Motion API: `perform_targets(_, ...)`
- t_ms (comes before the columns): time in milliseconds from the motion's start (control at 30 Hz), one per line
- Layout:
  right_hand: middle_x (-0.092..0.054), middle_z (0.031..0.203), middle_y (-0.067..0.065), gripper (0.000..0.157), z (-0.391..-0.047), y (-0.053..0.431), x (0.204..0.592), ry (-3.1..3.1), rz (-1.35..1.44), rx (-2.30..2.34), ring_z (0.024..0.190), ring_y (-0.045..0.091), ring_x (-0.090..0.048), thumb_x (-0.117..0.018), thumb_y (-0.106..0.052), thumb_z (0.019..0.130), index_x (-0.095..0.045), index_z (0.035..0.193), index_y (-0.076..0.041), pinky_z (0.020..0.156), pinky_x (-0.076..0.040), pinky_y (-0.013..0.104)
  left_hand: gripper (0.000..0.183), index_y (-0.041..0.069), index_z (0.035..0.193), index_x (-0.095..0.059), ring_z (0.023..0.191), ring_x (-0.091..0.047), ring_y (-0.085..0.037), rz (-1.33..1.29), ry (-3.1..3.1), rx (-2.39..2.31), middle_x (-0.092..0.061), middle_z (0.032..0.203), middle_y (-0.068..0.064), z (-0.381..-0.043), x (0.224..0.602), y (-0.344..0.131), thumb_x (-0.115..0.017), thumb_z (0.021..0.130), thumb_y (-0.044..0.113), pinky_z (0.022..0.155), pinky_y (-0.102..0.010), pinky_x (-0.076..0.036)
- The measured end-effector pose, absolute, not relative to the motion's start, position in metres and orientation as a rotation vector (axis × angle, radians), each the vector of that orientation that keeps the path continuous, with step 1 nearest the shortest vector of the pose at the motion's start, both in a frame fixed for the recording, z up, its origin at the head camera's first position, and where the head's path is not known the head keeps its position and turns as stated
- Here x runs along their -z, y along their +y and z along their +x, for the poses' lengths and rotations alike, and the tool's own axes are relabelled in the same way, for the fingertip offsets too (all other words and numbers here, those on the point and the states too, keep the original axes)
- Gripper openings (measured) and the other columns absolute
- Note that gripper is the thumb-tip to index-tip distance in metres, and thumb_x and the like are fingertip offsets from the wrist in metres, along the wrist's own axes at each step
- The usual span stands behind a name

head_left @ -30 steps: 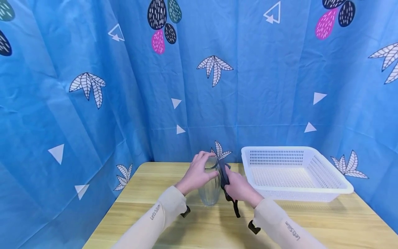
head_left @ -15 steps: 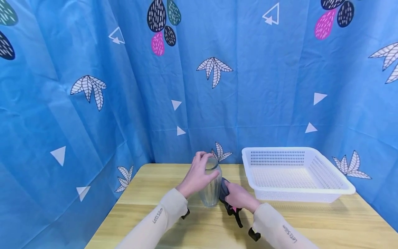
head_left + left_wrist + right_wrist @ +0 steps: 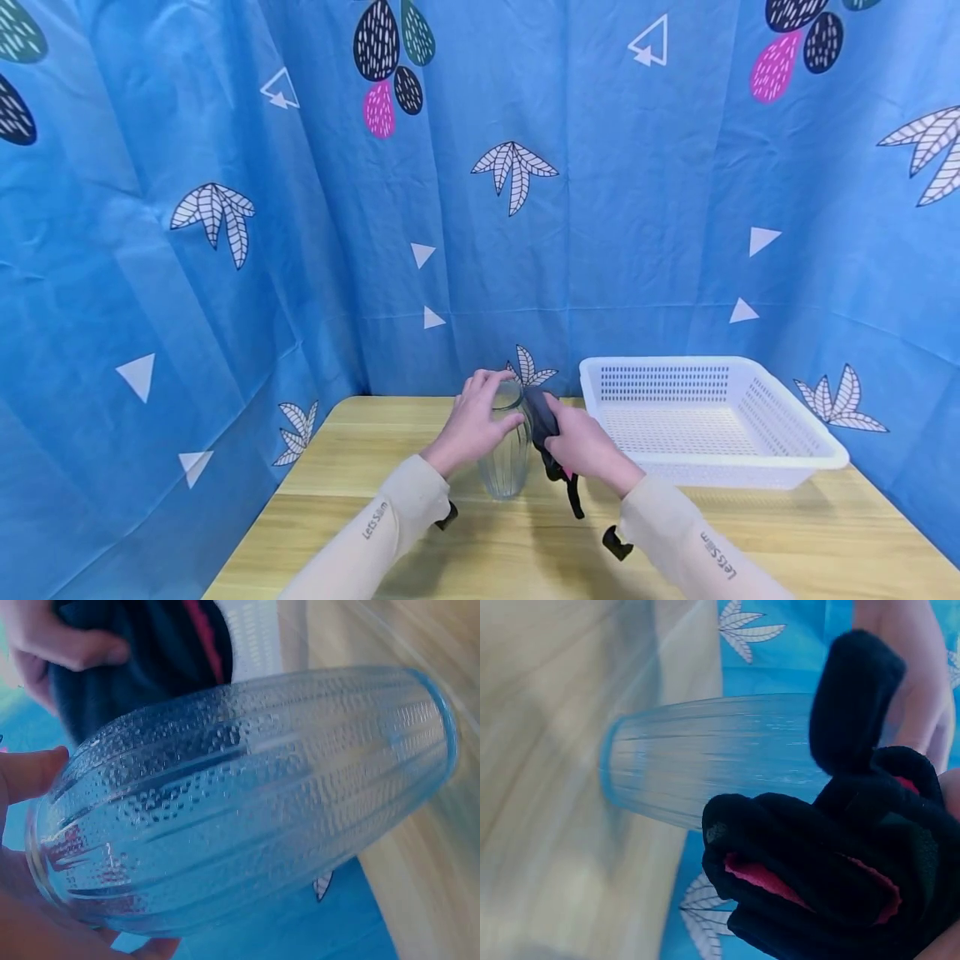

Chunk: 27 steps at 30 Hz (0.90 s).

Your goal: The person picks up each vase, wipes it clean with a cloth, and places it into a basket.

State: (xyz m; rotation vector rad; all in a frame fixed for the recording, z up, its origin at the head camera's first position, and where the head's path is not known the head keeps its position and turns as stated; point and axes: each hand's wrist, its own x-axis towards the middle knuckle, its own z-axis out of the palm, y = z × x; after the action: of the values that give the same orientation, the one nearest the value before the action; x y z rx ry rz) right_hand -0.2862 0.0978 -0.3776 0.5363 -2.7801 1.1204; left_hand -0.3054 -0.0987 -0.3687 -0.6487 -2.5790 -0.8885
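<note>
A clear ribbed glass vase (image 3: 504, 458) stands upright on the table. My left hand (image 3: 474, 423) grips it around the rim, thumb on the near side and fingers over the far side. In the left wrist view the textured glass vase (image 3: 247, 802) fills most of the frame. My right hand (image 3: 583, 436) holds a dark glove (image 3: 542, 421) with pink between its fingers, against or very close to the vase's right side. The glove (image 3: 802, 877) looks bunched in the right wrist view, its finger-like ends hanging toward the table. My right palm is hidden.
Right of the hands sits a white perforated plastic basket (image 3: 712, 461) on the wooden table (image 3: 360, 467). A blue patterned curtain (image 3: 510, 275) hangs behind and along the sides of the table.
The glove in my right hand went down along the vase's right side, then came back up toward the rim. My left hand has kept its grip on the vase, which stays in place.
</note>
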Motion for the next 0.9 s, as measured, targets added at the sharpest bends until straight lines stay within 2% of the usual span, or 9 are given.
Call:
perform_targets(100,-0.065,0.084,0.013,0.079,-0.286,0.097,0.375,-2.780,0.510,-1.121,0.038,0.018,-0.054,-0.061,0.001,0.085,-0.032,0.158,-0.011,0.047,-0.048,0.033,0.060,0.022,0.146,-0.047,0.133,-0.040,-0.029,-0.665,-2.574,0.959,-0.046,0.136,-0.007,-0.307,0.370,-0.099,-0.072,0.092,0.030,0.106,-0.055,-0.037)
perform_targets(233,-0.064,0.079,0.009,0.080,-0.289,0.095,0.385,-2.804,0.516,-1.125,0.036,0.018,-0.054,-0.060,-0.001,0.089,-0.025,0.160,-0.011,0.042,-0.048,0.035,0.061,0.024,0.147,-0.046,0.133,-0.039,-0.027,-0.674,-2.575,0.993,-0.045,0.136,-0.006,-0.309,0.372,-0.099,-0.072,0.092,0.028,0.107,-0.054,-0.037)
perform_targets(367,-0.062,0.070,0.006,0.077,-0.293,0.093,0.403,-2.864,0.553,-1.069,0.038,0.017,-0.055,-0.059,0.000,0.088,-0.029,0.158,-0.005,0.041,-0.047,0.034,0.062,0.025,0.147,-0.045,0.132,-0.039,-0.025,-0.674,-2.579,0.993,-0.044,0.135,-0.002,-0.310,0.372,-0.098,-0.071,0.090,0.029,0.107,-0.053,-0.038)
perform_targets(533,-0.060,0.057,0.005,0.068,-0.296,0.091,0.419,-2.997,0.603,-0.984,0.040,0.018,-0.056,-0.057,0.001,0.086,-0.037,0.151,0.002,0.045,-0.047,0.032,0.067,0.025,0.148,-0.043,0.134,-0.038,-0.024,-0.665,-2.587,0.995,-0.044,0.138,0.000,-0.309,0.371,-0.096,-0.072,0.088,0.037,0.108,-0.053,-0.038)
perform_targets(633,-0.059,0.062,0.005,0.061,-0.296,0.089,0.426,-3.016,0.645,-0.946,0.043,0.018,-0.057,-0.059,0.003,0.084,-0.045,0.143,0.004,0.049,-0.048,0.033,0.070,0.024,0.149,-0.043,0.135,-0.038,-0.024,-0.654,-2.583,0.992,-0.045,0.140,-0.001,-0.308,0.371,-0.096,-0.073,0.088,0.041,0.109,-0.053,-0.037)
perform_targets(733,-0.059,0.067,0.006,0.060,-0.297,0.087,0.431,-3.018,0.663,-0.955,0.046,0.017,-0.057,-0.059,0.005,0.083,-0.046,0.141,0.005,0.049,-0.048,0.033,0.069,0.022,0.148,-0.043,0.136,-0.039,-0.025,-0.640,-2.578,0.962,-0.045,0.142,-0.002,-0.309,0.371,-0.096,-0.072,0.089,0.043,0.111,-0.053,-0.035)
perform_targets(900,-0.059,0.071,0.006,0.068,-0.295,0.087,0.435,-3.026,0.630,-1.023,0.047,0.018,-0.057,-0.059,0.003,0.084,-0.039,0.149,0.006,0.048,-0.048,0.033,0.071,0.017,0.148,-0.044,0.138,-0.042,-0.027,-0.613,-2.583,0.901,-0.044,0.147,-0.004,-0.309,0.375,-0.099,-0.070,0.090,0.048,0.113,-0.052,-0.035)
